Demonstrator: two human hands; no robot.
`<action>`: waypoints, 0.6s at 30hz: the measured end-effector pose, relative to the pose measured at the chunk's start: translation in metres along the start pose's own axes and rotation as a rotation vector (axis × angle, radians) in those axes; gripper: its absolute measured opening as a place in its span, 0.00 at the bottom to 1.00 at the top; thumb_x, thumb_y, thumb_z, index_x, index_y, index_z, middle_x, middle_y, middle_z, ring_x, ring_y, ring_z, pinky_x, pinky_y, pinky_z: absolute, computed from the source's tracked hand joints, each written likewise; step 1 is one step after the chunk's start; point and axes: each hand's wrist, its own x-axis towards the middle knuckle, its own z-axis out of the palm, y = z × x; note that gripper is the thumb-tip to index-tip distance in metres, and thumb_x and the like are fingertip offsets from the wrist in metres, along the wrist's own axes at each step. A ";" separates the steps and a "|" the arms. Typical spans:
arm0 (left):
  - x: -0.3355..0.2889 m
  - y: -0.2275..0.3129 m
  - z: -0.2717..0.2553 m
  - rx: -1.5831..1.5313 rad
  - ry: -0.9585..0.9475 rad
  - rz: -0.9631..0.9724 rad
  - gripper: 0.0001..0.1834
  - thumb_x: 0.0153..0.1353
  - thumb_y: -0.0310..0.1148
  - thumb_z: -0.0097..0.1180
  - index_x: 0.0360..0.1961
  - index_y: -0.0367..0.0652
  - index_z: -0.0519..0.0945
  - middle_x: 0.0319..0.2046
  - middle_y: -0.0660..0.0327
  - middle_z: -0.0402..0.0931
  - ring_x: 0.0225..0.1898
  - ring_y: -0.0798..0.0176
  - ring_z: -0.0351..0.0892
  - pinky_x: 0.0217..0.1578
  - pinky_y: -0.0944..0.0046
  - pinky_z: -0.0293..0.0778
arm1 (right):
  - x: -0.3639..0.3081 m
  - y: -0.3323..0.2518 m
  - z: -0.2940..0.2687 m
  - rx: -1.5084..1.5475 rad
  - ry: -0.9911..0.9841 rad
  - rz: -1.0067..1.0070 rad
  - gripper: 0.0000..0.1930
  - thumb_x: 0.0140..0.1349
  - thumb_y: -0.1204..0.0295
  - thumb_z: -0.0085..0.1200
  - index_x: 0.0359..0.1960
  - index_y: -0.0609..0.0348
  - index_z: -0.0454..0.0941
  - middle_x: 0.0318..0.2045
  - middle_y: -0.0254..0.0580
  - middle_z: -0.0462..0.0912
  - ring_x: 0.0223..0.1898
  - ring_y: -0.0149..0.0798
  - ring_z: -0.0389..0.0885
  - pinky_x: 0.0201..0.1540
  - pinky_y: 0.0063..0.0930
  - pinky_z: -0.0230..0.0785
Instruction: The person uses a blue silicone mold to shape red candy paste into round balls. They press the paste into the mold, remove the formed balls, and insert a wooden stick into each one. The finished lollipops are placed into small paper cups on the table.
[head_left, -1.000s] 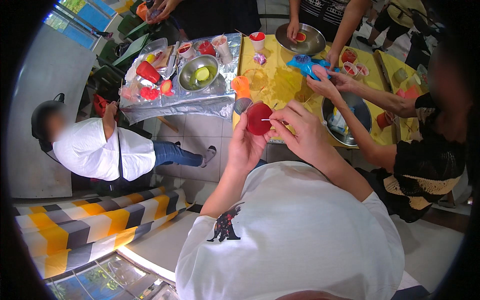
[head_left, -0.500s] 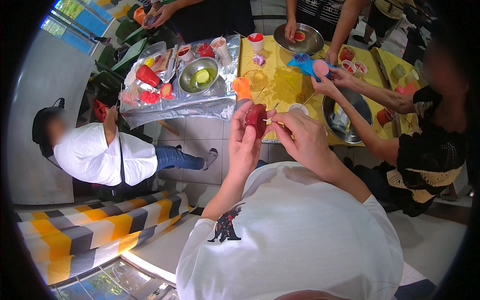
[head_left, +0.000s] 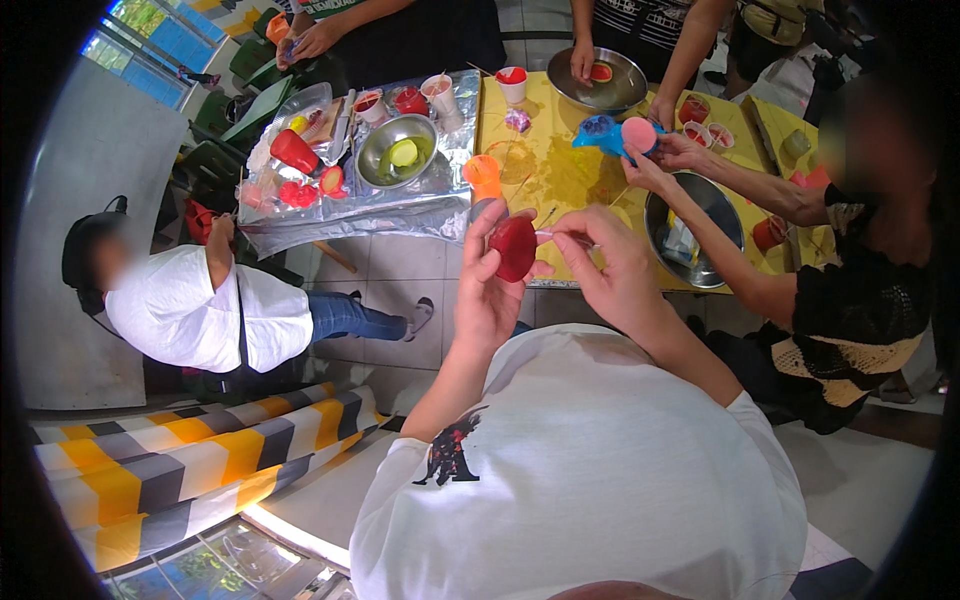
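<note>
My left hand is closed round a dark red, rounded candle, held up in front of my chest with its smooth side turned toward me. From the candle's right side a thin white wick sticks out. My right hand pinches the far end of that wick between thumb and fingertips. Just beyond the candle, an orange cup stands on the yellow tabletop.
Left of the yellow top lies a foil-covered table with a metal bowl, cups and red pieces. At right, a co-worker's hands hold a blue container above a metal basin. Another person stands at left.
My left hand has turned the candle so that more of its smooth red face shows. My right hand has shifted slightly, its fingers still pinched at the wick.
</note>
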 end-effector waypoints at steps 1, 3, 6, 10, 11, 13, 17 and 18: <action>0.000 0.002 -0.002 -0.022 0.002 -0.039 0.26 0.69 0.40 0.47 0.65 0.43 0.59 0.59 0.51 0.66 0.53 0.55 0.75 0.43 0.60 0.76 | 0.002 0.003 -0.002 0.020 0.014 -0.003 0.06 0.59 0.75 0.58 0.36 0.61 0.76 0.30 0.42 0.79 0.31 0.38 0.80 0.33 0.26 0.71; 0.001 0.004 -0.006 -0.067 0.006 -0.116 0.24 0.70 0.40 0.45 0.63 0.43 0.63 0.56 0.53 0.69 0.50 0.58 0.77 0.37 0.65 0.76 | 0.005 0.011 -0.007 0.062 0.042 -0.009 0.06 0.60 0.75 0.57 0.36 0.61 0.76 0.32 0.40 0.78 0.33 0.35 0.79 0.35 0.23 0.69; -0.001 0.001 -0.007 0.355 0.116 -0.190 0.19 0.68 0.38 0.50 0.57 0.42 0.72 0.50 0.57 0.74 0.46 0.66 0.79 0.33 0.71 0.72 | 0.005 0.021 -0.012 0.249 -0.014 0.204 0.05 0.62 0.74 0.57 0.37 0.62 0.76 0.34 0.37 0.78 0.35 0.30 0.77 0.38 0.20 0.68; 0.001 0.001 -0.005 0.734 0.006 -0.235 0.14 0.63 0.27 0.54 0.50 0.40 0.77 0.54 0.60 0.73 0.45 0.66 0.79 0.38 0.70 0.73 | 0.006 0.023 -0.015 0.435 0.003 0.273 0.06 0.65 0.72 0.55 0.38 0.62 0.75 0.34 0.32 0.77 0.35 0.24 0.75 0.38 0.17 0.68; 0.002 0.003 -0.005 0.762 -0.063 -0.212 0.14 0.63 0.27 0.54 0.50 0.39 0.77 0.56 0.59 0.71 0.46 0.66 0.78 0.41 0.69 0.74 | 0.006 0.022 -0.017 0.447 -0.010 0.281 0.06 0.65 0.72 0.54 0.38 0.62 0.75 0.34 0.32 0.77 0.35 0.23 0.75 0.38 0.16 0.67; 0.003 0.007 -0.003 0.816 -0.202 -0.166 0.15 0.61 0.26 0.55 0.50 0.38 0.77 0.59 0.58 0.68 0.47 0.66 0.77 0.46 0.67 0.74 | 0.007 0.020 -0.019 0.489 -0.027 0.303 0.06 0.66 0.72 0.53 0.40 0.62 0.74 0.33 0.31 0.76 0.35 0.22 0.75 0.37 0.15 0.67; 0.005 0.015 0.003 0.874 -0.339 -0.188 0.20 0.57 0.30 0.61 0.51 0.40 0.77 0.60 0.55 0.67 0.52 0.65 0.73 0.52 0.67 0.69 | 0.009 0.015 -0.023 0.573 -0.046 0.339 0.06 0.68 0.73 0.51 0.42 0.61 0.72 0.32 0.29 0.75 0.33 0.20 0.73 0.34 0.13 0.65; 0.002 0.015 0.005 0.874 -0.333 -0.204 0.21 0.56 0.30 0.61 0.52 0.40 0.77 0.60 0.55 0.67 0.53 0.64 0.73 0.52 0.66 0.69 | 0.009 0.013 -0.024 0.584 -0.050 0.343 0.06 0.68 0.73 0.50 0.43 0.60 0.72 0.31 0.29 0.75 0.33 0.20 0.73 0.33 0.13 0.65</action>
